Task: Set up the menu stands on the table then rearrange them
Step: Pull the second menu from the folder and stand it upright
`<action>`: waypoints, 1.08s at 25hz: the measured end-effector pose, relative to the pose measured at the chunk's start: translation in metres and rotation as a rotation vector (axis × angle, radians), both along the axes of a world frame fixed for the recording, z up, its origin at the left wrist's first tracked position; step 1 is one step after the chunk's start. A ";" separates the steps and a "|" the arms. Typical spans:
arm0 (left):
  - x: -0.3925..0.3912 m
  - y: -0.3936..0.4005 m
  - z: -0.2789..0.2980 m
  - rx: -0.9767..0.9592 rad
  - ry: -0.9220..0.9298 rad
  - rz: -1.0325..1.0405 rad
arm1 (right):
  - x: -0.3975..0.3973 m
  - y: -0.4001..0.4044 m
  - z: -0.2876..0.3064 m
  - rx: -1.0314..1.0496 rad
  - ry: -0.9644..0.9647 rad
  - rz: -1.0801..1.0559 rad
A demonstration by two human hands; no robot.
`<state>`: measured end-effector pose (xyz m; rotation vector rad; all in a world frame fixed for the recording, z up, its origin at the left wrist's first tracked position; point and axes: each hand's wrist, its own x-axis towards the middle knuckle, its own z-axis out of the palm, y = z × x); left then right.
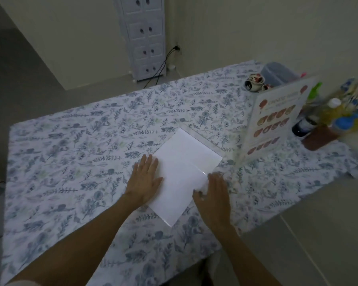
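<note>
A flat menu stand [184, 168], white side up with a clear acrylic edge, lies on the floral tablecloth [81, 141] in front of me. My left hand [146, 178] rests flat with fingers spread on its left edge. At its right edge, my right hand [213, 195] has the fingers curled against the rim. A second menu stand [274, 120] stands upright at the right, showing pictures of dishes.
Behind the upright stand are a clear plastic container [279, 74], small ceramic cups [254, 82], and a caddy of bottles and utensils [327, 120]. A white drawer tower [145, 38] with cables stands against the far wall. The table's right edge is close by.
</note>
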<state>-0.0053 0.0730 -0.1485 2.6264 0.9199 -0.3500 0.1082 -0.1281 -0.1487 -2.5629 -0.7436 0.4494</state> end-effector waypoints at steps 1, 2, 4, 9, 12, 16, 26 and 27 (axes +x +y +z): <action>-0.003 0.009 -0.006 -0.025 0.014 0.025 | -0.008 0.007 -0.006 -0.012 0.057 -0.043; -0.005 0.017 -0.012 -0.051 0.018 0.057 | -0.017 0.014 -0.013 -0.026 0.092 -0.083; -0.006 0.026 -0.021 -0.086 -0.004 0.135 | -0.032 0.022 -0.027 -0.033 0.085 -0.145; -0.002 0.030 -0.030 -0.169 -0.116 0.220 | -0.052 0.031 -0.042 -0.080 0.027 -0.172; 0.000 0.025 -0.029 -0.266 -0.210 0.218 | -0.051 0.033 -0.042 -0.097 0.024 -0.169; 0.006 0.023 -0.019 -0.261 -0.342 0.367 | -0.047 0.029 -0.041 -0.075 0.055 -0.124; -0.026 0.038 0.002 -0.429 -0.403 0.626 | 0.000 0.010 -0.035 -0.062 0.054 0.241; -0.030 0.045 0.006 -0.483 -0.380 0.603 | 0.006 0.009 -0.030 0.005 0.065 0.277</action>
